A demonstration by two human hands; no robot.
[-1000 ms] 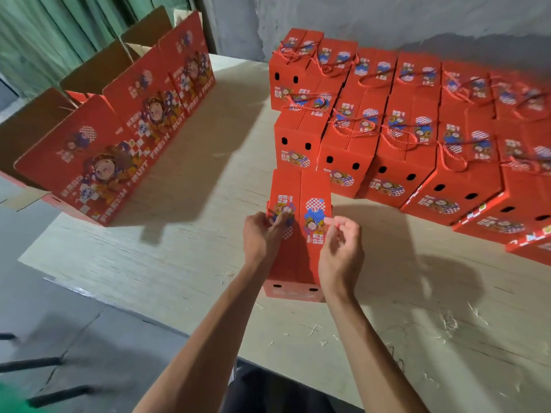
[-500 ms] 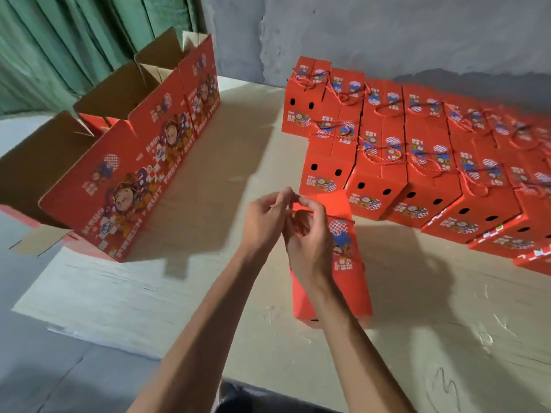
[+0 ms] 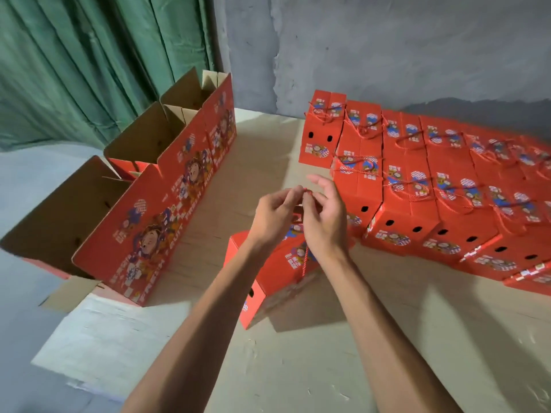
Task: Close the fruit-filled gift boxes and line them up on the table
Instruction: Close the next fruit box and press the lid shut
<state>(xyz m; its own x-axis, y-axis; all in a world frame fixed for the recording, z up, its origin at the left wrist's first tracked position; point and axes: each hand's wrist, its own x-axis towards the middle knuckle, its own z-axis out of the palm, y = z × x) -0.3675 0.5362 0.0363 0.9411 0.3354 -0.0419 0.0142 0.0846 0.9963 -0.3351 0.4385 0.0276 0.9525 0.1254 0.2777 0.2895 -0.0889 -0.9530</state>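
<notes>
A red box sits on the desk right in front of the person, apart from the rows of closed boxes packed tight along the wall side. Both hands are raised above it. The left hand and right hand meet at a twisted red cord, each pinching it between thumb and fingertips; the right hand's other fingers are spread loosely. A strand of the cord runs down to the box top.

The box looks like thin printed card, stiff along its folds but easy to dent on the flat panels, and since it is said to hold fruit I'd guess it has some weight low down and should not be dropped or squeezed. The cord is soft and limp, so it gives no control over the box's heading by itself; it is fine for lifting, but the box would likely swing. To slide it into line, I'd take it by the two long sides near the bottom edges, where the card is stiffest.

To the left stand large open cartons, lids up.
</notes>
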